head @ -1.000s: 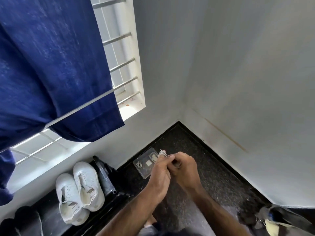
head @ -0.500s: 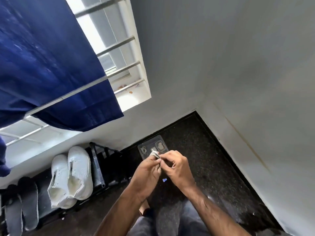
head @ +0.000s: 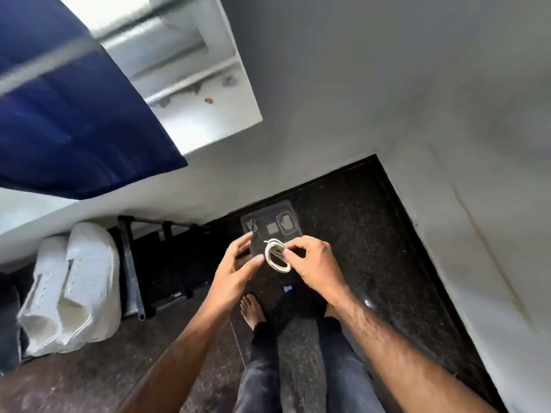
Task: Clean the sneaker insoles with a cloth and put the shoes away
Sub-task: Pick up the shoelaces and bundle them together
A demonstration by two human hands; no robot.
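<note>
Two white sneakers [head: 71, 287] stand side by side on a low black shoe rack [head: 167, 263] at the left, under the window. In front of me my right hand [head: 313, 263] pinches a small coil of white shoelace [head: 277, 254]. My left hand [head: 238, 266] hovers just left of the coil, fingers spread, thumb tip close to the loop. No cloth or insole is visible.
A clear plastic tray [head: 271, 225] with small items lies on the dark speckled floor against the wall. A small blue scrap [head: 287, 289] lies near my bare feet [head: 252, 311]. White walls meet in a corner ahead; a blue curtain [head: 68, 114] hangs upper left.
My view has tilted down and closer. My hands, pressed together on the lace before, have come apart: the left has let go and the right keeps the wound coil.
</note>
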